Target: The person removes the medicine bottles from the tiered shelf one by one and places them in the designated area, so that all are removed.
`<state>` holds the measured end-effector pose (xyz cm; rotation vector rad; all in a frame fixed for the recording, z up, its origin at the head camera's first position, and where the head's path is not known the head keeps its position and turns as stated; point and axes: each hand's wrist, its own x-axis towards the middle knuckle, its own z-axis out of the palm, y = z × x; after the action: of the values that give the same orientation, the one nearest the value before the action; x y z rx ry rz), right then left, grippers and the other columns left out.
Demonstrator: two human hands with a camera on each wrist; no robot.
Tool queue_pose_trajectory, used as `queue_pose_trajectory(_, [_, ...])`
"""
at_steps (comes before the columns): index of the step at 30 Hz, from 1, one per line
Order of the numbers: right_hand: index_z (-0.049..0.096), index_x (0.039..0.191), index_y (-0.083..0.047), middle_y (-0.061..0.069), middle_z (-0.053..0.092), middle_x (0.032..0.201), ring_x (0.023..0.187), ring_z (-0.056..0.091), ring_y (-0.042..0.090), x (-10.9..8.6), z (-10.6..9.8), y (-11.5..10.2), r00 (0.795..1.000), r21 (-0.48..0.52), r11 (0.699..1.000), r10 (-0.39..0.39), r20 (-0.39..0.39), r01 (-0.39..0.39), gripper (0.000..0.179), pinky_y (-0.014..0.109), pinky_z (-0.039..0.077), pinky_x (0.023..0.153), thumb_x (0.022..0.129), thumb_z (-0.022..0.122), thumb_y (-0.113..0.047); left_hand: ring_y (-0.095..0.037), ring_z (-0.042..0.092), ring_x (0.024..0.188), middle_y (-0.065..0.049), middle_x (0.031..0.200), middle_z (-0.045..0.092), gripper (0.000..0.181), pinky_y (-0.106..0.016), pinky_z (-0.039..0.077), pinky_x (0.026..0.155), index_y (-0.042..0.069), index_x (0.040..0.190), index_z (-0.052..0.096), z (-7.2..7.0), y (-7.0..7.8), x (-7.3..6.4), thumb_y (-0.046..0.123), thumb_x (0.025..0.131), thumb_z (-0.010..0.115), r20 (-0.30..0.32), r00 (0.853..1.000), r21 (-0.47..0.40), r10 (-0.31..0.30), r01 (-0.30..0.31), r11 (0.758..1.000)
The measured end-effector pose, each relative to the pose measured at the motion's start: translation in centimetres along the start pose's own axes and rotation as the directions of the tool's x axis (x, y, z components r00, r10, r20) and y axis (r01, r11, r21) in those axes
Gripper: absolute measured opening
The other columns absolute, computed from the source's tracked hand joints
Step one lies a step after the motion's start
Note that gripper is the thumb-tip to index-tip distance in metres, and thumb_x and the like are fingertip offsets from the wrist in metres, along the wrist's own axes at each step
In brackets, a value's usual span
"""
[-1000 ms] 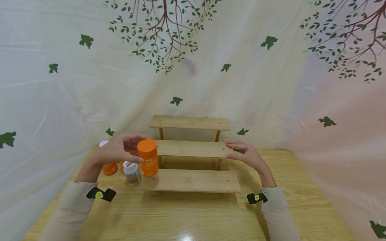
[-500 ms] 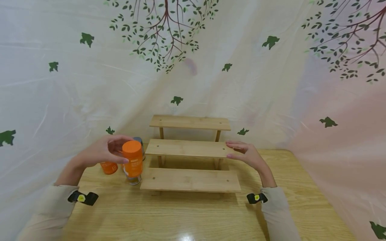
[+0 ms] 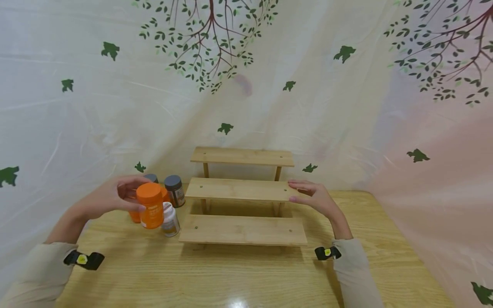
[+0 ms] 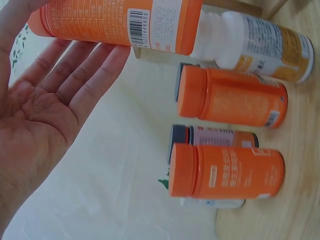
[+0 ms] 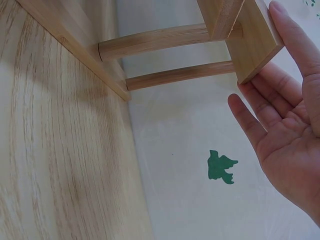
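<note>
My left hand (image 3: pixel 108 199) holds an orange supplement bottle (image 3: pixel 151 208) upright above the table, between thumb and fingers. Its barcode label faces the left wrist camera, where the palm (image 4: pixel 45 117) shows below the bottle. Just behind it stand a white bottle (image 3: pixel 170 224) and other orange bottles (image 4: pixel 230 172), partly hidden. With thumb at the front edge and fingers at the back, my right hand (image 3: pixel 317 199) grips the right end of the middle board on a three-step wooden rack (image 3: pixel 239 190). In the right wrist view, fingertips touch the board's end (image 5: pixel 255 45).
Bottles with dark grey lids (image 3: pixel 173 182) stand left of the rack, close to the cloth backdrop (image 3: pixel 246 115). The rack's lowest board (image 3: pixel 242 231) lies nearest to me. Wooden tabletop (image 3: pixel 231 278) extends in front and to the right.
My left hand has carried the orange bottle leftward, from over the rack's left end to in front of the other bottles. The dark-lidded bottles have come into sight. My right hand stays put.
</note>
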<state>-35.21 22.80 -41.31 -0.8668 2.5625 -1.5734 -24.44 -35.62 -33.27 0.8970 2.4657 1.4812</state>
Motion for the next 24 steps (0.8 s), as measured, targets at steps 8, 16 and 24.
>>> queue_pose_trajectory(8, [0.065, 0.136, -0.007, 0.016, 0.054, 0.151, 0.139, 0.050, 0.034, -0.1, 0.0, 0.0, 1.000, 0.008, 1.000, 0.003, -0.001, -0.003, 0.050, 0.048, 0.042, 0.115, 0.089, 0.080, -0.016, -0.004, 0.070, 0.105, 0.015, 0.119, 0.070, 0.051, -0.024, 0.060, 0.084, 0.001, 0.135, 0.055, -0.7, -0.8, -1.8, -0.007, 0.088, 0.073, -0.064, 0.995, 0.046, -0.077, 0.080, 0.996])
queue_pose_trajectory(16, [0.065, 0.136, -0.008, 0.015, 0.055, 0.150, 0.139, 0.050, 0.033, 0.0, -0.1, 0.2, 1.000, 0.000, 1.000, -0.001, -0.002, 0.001, 0.050, 0.048, 0.042, 0.114, 0.089, 0.079, -0.016, -0.004, 0.071, 0.103, 0.015, 0.117, 0.072, 0.051, -0.027, 0.062, 0.080, 0.000, 0.135, 0.054, -0.7, -2.0, -2.6, -0.005, 0.088, 0.073, -0.090, 0.987, 0.034, -0.132, 0.136, 0.990])
queue_pose_trajectory(24, [0.065, 0.136, -0.008, 0.013, 0.055, 0.150, 0.139, 0.050, 0.032, -0.1, -0.1, 0.2, 1.000, 0.003, 1.000, 0.001, -0.004, -0.001, 0.050, 0.047, 0.043, 0.114, 0.089, 0.080, -0.016, 0.002, 0.068, 0.101, 0.025, 0.113, 0.067, 0.060, -0.024, 0.060, 0.080, -0.008, 0.139, 0.049, -0.5, -2.9, -3.1, 0.006, 0.088, 0.078, -0.157, 0.963, 0.102, -0.220, 0.238, 0.966])
